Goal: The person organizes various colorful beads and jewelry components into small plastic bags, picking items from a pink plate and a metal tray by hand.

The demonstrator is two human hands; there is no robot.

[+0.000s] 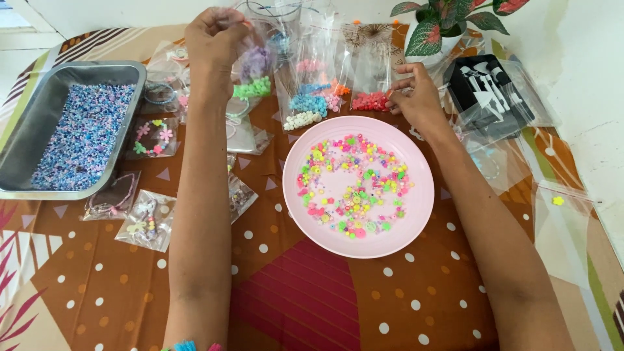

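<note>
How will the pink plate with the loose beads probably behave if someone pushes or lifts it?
The pink plate looks thin and light, so it would probably slide easily on the tablecloth. Its rim seems shallow; if tilted, the small mixed beads would likely roll together and spill. Lifting it level looks safer.

Light: bright, even daylight; your arms cast only soft shadows on the worktop [312, 299].
Glare: clear bead bags [312, 71] shine.
Focus: sharp centre, corners bowed.
</note>
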